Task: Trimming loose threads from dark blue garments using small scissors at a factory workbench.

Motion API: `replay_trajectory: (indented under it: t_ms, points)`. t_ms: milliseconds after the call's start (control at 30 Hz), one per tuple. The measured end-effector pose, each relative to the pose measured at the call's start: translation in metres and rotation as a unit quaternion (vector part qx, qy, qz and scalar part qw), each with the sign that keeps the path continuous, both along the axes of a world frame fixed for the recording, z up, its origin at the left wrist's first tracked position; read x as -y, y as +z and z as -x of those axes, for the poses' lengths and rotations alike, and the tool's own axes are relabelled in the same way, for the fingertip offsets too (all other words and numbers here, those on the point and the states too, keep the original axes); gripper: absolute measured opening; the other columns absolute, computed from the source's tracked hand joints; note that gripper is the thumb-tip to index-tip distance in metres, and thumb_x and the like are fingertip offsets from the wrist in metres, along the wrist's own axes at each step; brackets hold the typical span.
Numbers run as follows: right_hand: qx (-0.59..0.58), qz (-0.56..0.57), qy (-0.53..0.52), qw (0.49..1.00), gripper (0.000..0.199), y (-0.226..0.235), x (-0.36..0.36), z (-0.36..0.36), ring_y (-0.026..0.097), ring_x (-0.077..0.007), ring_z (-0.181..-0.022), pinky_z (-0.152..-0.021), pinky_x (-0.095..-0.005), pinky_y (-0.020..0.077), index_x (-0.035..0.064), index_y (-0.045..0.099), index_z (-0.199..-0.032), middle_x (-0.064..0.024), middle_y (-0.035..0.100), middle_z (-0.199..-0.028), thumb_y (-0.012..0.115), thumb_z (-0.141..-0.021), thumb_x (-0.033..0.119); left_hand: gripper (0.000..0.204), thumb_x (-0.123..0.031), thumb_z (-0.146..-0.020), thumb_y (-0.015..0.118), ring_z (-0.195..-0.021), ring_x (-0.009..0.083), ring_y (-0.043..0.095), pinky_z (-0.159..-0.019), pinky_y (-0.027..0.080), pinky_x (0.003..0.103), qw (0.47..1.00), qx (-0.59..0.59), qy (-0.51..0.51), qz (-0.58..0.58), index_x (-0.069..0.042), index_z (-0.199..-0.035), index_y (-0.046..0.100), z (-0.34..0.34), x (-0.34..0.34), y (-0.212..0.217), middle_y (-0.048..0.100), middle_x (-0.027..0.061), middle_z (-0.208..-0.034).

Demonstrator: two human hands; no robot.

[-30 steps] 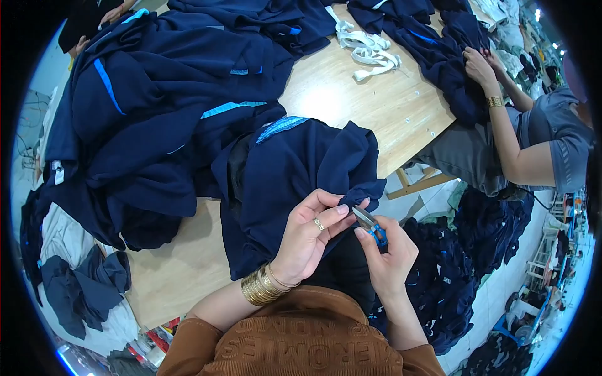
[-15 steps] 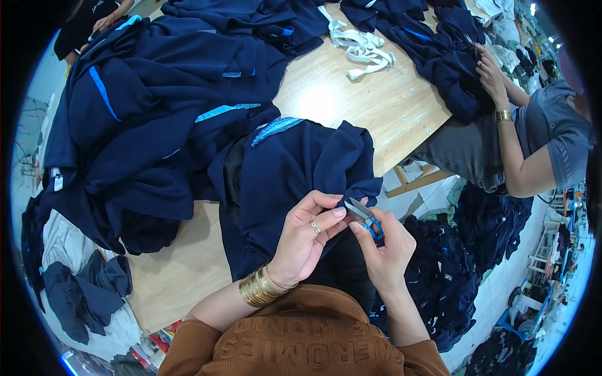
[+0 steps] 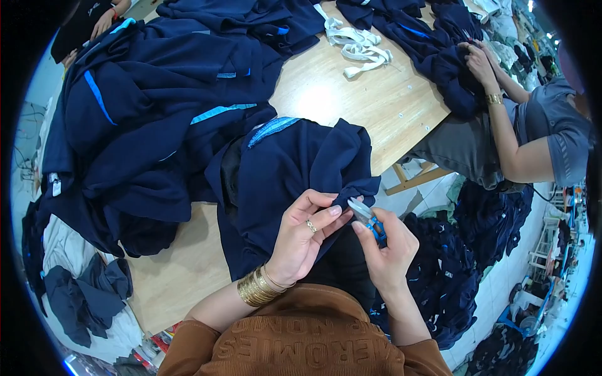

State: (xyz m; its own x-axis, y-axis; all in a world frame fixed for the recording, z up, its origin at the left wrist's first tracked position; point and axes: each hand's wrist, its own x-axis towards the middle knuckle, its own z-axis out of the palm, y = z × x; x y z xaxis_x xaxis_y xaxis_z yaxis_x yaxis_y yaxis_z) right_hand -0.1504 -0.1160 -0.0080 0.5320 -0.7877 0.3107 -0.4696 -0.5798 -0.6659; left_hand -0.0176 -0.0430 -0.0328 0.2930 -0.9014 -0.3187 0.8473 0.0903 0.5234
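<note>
A navy garment [image 3: 282,169] with a light blue strip drapes over the table edge in front of me. My left hand [image 3: 307,235] pinches a bunched edge of it between thumb and fingers. In my right hand [image 3: 390,250] is a pair of small thread snips [image 3: 370,222] with blue handles and short metal blades. The blades point up and left, close beside the pinched cloth and my left fingertips. Whether they touch the cloth I cannot tell.
Navy garments [image 3: 138,113] heap over the table's left side. White tape [image 3: 360,47] lies loose on the wooden table [image 3: 320,94]. At right, a co-worker [image 3: 533,131] handles another navy garment. Dark clothes [image 3: 439,269] pile on the floor. Another person's hands [image 3: 103,25] show at far left.
My right hand and the snips have shifted slightly right, away from my left fingertips. The left hand keeps its pinch. The co-worker's hands at right have moved a little up and left.
</note>
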Motion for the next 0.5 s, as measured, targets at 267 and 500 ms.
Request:
replay_trajectory:
  t_ms: [267,500]
  points:
    - [0.0,0.03,0.022,0.999,0.023,-0.004,0.0,-0.003,0.059,-0.0219,-0.058,-0.052,-0.0298,0.0447,0.0028,0.062,-0.089,-0.007,0.063,-0.072,0.075,-0.074,0.014,0.006,-0.005,-0.093,0.049,-0.117,0.0294,0.054,-0.101,0.043,0.036,0.999,-0.016,-0.029,-0.015,-0.004,-0.094,0.054,-0.0031,0.0013,0.0086,0.064,0.0155,-0.105]
    - [-0.007,0.03,0.016,0.999,0.021,-0.0032,0.0007,-0.0043,0.059,-0.0218,-0.058,-0.052,-0.0298,0.0446,0.0037,0.062,-0.088,-0.0072,0.062,-0.071,0.074,-0.075,0.014,0.006,-0.006,-0.093,0.05,-0.118,0.0282,0.054,-0.101,0.044,0.036,0.999,-0.019,-0.036,-0.033,-0.003,-0.094,0.055,-0.0025,0.0,0.0061,0.063,0.0154,-0.107]
